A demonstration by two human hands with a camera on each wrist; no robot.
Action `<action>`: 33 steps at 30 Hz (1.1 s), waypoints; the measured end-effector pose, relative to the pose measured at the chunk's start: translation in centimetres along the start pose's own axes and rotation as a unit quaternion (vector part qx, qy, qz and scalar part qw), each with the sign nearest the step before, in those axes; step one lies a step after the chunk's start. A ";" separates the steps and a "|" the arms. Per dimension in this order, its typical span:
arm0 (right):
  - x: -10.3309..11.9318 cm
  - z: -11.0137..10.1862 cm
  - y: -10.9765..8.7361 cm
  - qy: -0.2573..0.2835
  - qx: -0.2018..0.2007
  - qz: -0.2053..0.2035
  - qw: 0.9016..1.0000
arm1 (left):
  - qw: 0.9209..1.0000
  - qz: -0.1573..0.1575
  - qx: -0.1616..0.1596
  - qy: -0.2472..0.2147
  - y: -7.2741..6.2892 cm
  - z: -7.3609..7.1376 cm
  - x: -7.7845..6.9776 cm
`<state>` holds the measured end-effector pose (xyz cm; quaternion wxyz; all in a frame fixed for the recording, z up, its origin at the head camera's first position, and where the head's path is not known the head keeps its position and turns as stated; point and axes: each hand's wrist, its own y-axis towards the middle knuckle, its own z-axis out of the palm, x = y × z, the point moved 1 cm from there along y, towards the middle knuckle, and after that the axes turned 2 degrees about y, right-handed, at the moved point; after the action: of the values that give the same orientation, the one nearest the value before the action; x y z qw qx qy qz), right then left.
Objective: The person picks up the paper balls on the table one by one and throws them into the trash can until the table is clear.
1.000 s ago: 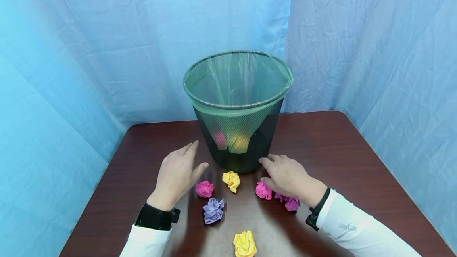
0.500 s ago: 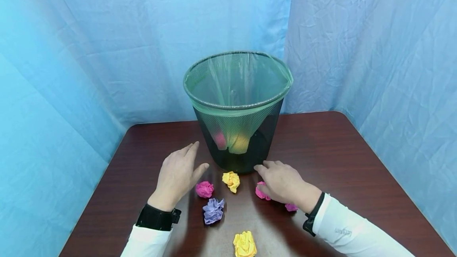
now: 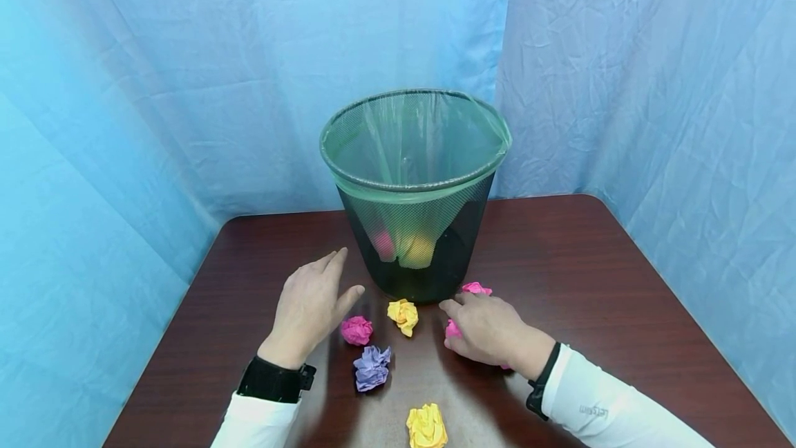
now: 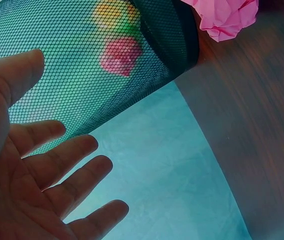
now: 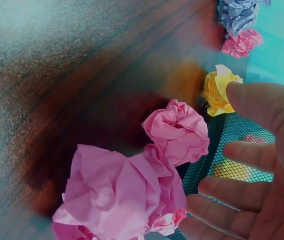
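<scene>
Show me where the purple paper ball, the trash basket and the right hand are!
purple paper ball (image 3: 372,367), head view, on the middle of its crumpled top.
trash basket (image 3: 413,187), head view, on its front rim.
right hand (image 3: 491,328), head view, on the back of the hand.

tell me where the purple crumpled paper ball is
In the head view the purple crumpled paper ball lies on the table nearer the left hand, behind the wrist.

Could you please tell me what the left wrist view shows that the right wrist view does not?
Only the left wrist view shows the open left hand beside the mesh bin. Only the right wrist view shows the right hand over two pink paper balls, plus the yellow ball and purple ball. Both show the bin's mesh and the dark wooden table.
</scene>
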<state>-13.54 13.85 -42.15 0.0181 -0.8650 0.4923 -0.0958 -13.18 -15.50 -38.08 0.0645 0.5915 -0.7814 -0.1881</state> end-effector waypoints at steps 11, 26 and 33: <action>0.1 0.5 -0.1 0.002 0.021 -0.004 1.000 | 1.000 0.000 0.004 0.004 0.0 0.0 0.0; 0.2 1.3 -0.2 0.008 0.048 -0.003 0.999 | 1.000 -0.005 0.010 0.002 0.0 0.1 0.1; 0.4 1.7 -0.2 0.000 0.059 0.001 0.998 | 1.000 -0.003 0.008 0.002 -0.1 0.2 0.1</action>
<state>-12.84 13.52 -43.68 0.0694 -0.8617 0.4868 -0.1248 -13.21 -15.56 -38.30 0.0603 0.5949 -0.7808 -0.1811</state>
